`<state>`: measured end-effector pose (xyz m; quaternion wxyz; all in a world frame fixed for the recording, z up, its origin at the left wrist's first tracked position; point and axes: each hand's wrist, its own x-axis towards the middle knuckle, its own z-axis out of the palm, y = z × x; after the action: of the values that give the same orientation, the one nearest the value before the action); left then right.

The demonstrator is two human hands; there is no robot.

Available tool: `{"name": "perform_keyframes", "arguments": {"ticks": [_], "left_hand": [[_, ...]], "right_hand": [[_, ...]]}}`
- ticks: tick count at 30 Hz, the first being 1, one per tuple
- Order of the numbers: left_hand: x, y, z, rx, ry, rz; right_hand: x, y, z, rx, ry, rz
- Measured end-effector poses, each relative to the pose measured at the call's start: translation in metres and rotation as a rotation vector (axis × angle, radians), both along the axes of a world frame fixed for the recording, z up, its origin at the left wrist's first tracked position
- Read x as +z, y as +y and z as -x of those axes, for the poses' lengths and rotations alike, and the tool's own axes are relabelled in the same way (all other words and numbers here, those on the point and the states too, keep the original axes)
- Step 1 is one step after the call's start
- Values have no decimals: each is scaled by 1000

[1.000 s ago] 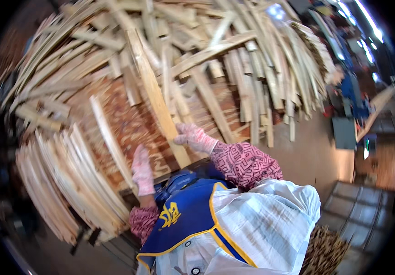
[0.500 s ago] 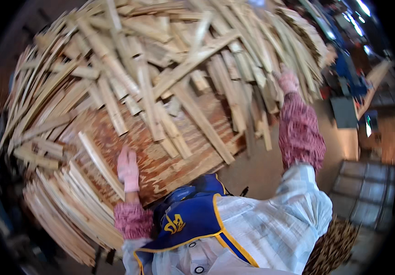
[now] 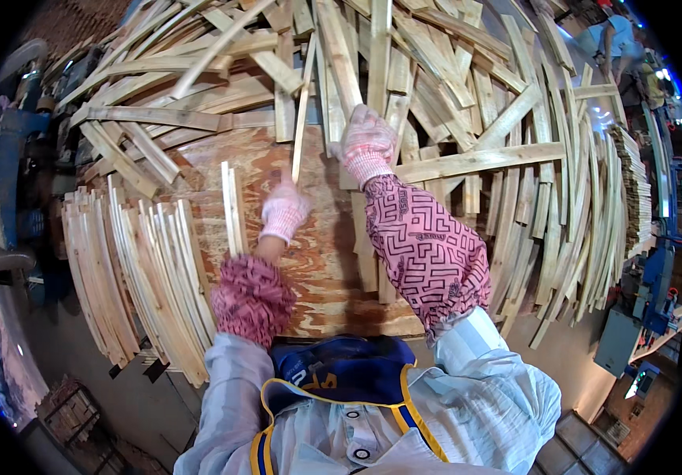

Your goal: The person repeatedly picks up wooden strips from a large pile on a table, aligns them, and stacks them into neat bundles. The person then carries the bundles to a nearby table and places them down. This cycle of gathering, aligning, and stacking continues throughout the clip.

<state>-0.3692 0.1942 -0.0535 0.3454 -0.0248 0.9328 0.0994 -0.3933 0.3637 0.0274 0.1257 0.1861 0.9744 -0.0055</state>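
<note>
My right hand (image 3: 367, 144), in a pink knit glove, is closed round the near end of a long wooden strip (image 3: 339, 59) that reaches back into the pile. My left hand (image 3: 284, 209), gloved alike, hovers over the worn plywood tabletop (image 3: 321, 281). It looks empty, its fingers stretched forward and blurred. Just beyond its fingertips lies the near end of a thin wooden strip (image 3: 304, 115). To its left, a pair of pale narrow strips (image 3: 232, 207) stands apart from a row of strips (image 3: 139, 269) set side by side.
A jumbled heap of wooden strips (image 3: 444, 67) covers the back and right of the table. One strip (image 3: 480, 162) lies crosswise beside my right wrist. A neat stack of strips (image 3: 632, 190) and blue machinery (image 3: 658, 277) are at the far right. Another person (image 3: 617, 43) is at the back right.
My view has turned to the right. My right hand has come from the far right of the heap to the middle and taken hold of a strip. The left hand has moved off the table edge, forward.
</note>
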Motion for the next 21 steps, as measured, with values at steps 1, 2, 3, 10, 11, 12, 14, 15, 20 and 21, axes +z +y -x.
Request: {"name": "perform_keyframes", "arguments": {"ticks": [1,2,3,10,11,12,14,15,20,21], "left_hand": [[5,-17,-19,174,-45,-301],[27,-16,-37,255,-138,-473],[61,-18,-66,376,-14,-638],[71,-114,-228,354,20,-824],[66,-130,-250,207,244,-567],[54,-145,-269,58,454,-311],[29,-166,-296,42,596,-132],[13,-174,-302,128,490,-147],[9,-168,-279,85,413,43],[24,-154,-265,88,537,-97]], "right_hand": [[2,-5,4,-39,-43,-19],[0,-3,4,-90,-94,-40],[-3,2,10,-181,-153,87],[-19,11,-18,-284,29,498],[-20,7,-38,-177,17,574],[-26,7,-64,-74,6,638],[-72,30,-124,347,27,630],[-84,22,-149,71,-20,1061],[-50,-53,-232,-243,-200,1525],[-54,-65,-245,-178,-192,1306]]}}
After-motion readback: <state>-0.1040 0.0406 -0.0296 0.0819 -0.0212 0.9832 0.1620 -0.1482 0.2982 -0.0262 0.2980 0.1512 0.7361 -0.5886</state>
